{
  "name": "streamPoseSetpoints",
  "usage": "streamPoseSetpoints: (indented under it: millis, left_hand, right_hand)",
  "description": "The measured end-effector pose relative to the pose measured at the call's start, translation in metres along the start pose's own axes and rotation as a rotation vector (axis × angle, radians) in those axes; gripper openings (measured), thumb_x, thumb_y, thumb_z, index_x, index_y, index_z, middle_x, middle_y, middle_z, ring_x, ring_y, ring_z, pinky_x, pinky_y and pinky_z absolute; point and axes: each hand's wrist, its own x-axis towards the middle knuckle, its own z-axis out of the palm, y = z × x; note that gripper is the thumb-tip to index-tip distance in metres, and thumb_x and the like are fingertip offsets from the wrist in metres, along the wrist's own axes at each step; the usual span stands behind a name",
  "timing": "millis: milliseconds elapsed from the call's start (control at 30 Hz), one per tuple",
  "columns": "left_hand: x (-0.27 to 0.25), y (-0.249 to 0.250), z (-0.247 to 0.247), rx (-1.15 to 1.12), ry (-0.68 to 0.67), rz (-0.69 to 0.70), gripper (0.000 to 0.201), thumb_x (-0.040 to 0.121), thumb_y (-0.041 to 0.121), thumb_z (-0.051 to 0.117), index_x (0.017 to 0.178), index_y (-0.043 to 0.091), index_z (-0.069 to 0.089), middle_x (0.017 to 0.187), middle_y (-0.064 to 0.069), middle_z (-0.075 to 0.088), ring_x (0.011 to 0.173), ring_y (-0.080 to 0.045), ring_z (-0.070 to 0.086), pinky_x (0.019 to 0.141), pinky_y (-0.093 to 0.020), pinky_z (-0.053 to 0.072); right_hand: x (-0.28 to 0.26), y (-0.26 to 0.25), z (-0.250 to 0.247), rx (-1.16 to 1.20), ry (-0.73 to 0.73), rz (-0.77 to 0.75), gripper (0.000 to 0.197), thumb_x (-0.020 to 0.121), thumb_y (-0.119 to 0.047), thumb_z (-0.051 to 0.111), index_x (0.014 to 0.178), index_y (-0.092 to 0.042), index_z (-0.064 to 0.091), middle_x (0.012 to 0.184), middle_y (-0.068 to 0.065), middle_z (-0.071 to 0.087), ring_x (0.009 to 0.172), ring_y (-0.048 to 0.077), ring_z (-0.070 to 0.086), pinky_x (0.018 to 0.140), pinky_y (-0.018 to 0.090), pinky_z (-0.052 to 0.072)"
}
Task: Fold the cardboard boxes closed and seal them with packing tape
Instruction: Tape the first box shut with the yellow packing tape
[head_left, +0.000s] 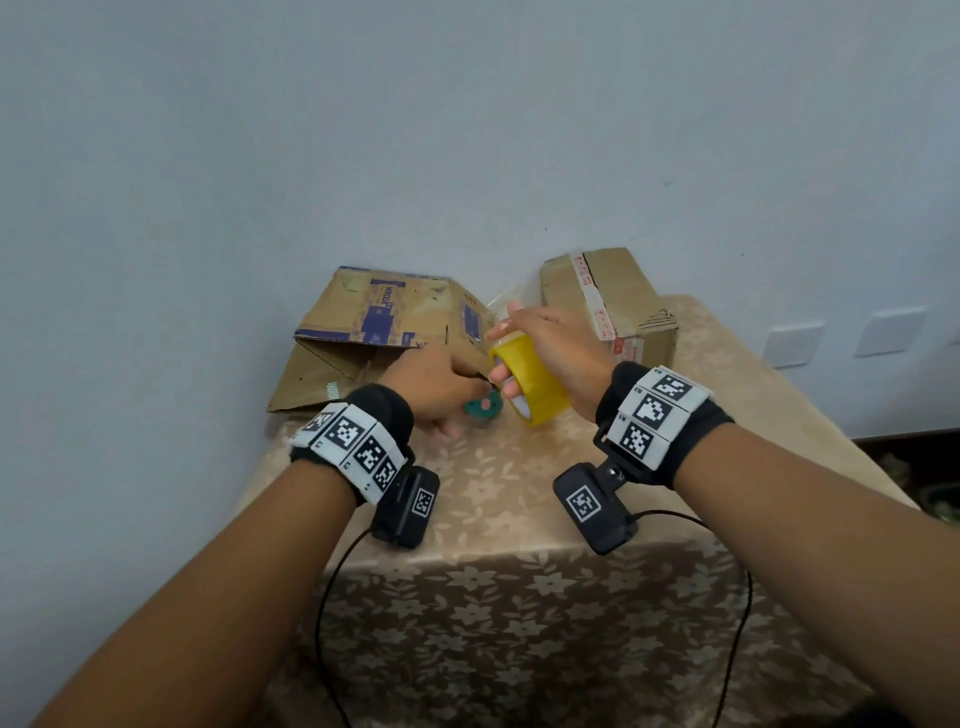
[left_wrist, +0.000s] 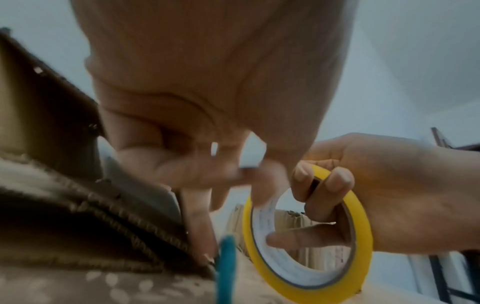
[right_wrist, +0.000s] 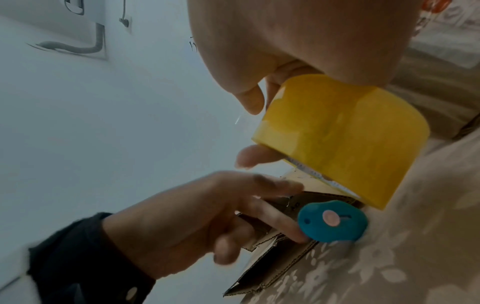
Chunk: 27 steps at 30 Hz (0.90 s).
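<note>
Hands meet over a floral-clothed table (head_left: 519, 499): the right hand (head_left: 558, 348) grips a yellow roll of packing tape (head_left: 530, 382), fingers hooked through its core, while the left hand (head_left: 434, 387), fingers loosely spread and holding nothing, touches a small teal cutter (right_wrist: 335, 221) beside a collapsed cardboard box (head_left: 374, 332). A taped box (head_left: 613, 304) sits far right.

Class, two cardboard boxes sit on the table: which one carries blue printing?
The left box, beside the left hand. It has blue printed patches; the right box carries only a white strip with red marks.
</note>
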Motion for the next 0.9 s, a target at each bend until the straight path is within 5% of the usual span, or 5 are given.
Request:
streamPoseSetpoints:
  millis: [133,200,300,600,900]
  left_hand:
    - [0.004,0.008,-0.004,-0.103,0.364,0.193,0.022,0.096,0.034,0.058,0.113,0.024,0.068,0.087,0.004,0.065,0.071,-0.015,0.069,0.065,-0.031,0.054]
    - [0.007,0.009,-0.003,-0.353,0.309,0.224,0.034,0.097,0.029,0.063,0.129,0.021,0.060,0.096,0.001,0.062,0.082,-0.015,0.071,0.060,-0.029,0.057]
    - [0.013,0.005,0.003,-0.436,0.300,0.265,0.034,0.093,0.026,0.072,0.123,0.013,0.065,0.107,-0.006,0.068,0.099,-0.021,0.070,0.064,-0.026,0.058]
    - [0.013,0.005,0.005,-0.521,0.491,0.323,0.016,0.095,0.023,0.069,0.088,0.009,0.074,0.088,-0.012,0.075,0.090,-0.031,0.069,0.079,-0.049,0.060]
    - [0.015,0.004,0.006,-0.488,0.456,0.297,0.014,0.102,0.016,0.059,0.104,0.003,0.061,0.096,-0.010,0.076,0.091,-0.019,0.074,0.074,-0.036,0.063]
  right_hand:
    - [0.000,0.001,-0.001,0.005,-0.007,0.010,0.039,0.108,-0.039,0.049,0.100,-0.006,0.067,0.072,0.022,0.069,0.050,0.028,0.061,0.050,0.030,0.055]
    - [0.000,0.000,0.000,-0.004,-0.011,0.012,0.040,0.107,-0.043,0.050,0.097,-0.009,0.067,0.074,0.022,0.070,0.051,0.028,0.062,0.051,0.030,0.055]
    - [-0.002,0.000,0.002,-0.009,-0.030,0.009,0.039,0.106,-0.046,0.051,0.097,-0.011,0.068,0.075,0.022,0.071,0.051,0.028,0.064,0.051,0.029,0.054]
    - [-0.003,-0.002,0.005,-0.099,-0.106,0.034,0.017,0.096,-0.006,0.049,0.101,-0.006,0.066,0.078,0.022,0.072,0.060,0.032,0.067,0.060,0.033,0.059]
    - [-0.002,0.002,0.004,0.000,-0.180,0.117,0.043,0.098,0.004,0.049,0.134,-0.016,0.036,0.094,0.027,0.072,0.077,0.038,0.069,0.087,0.054,0.058]
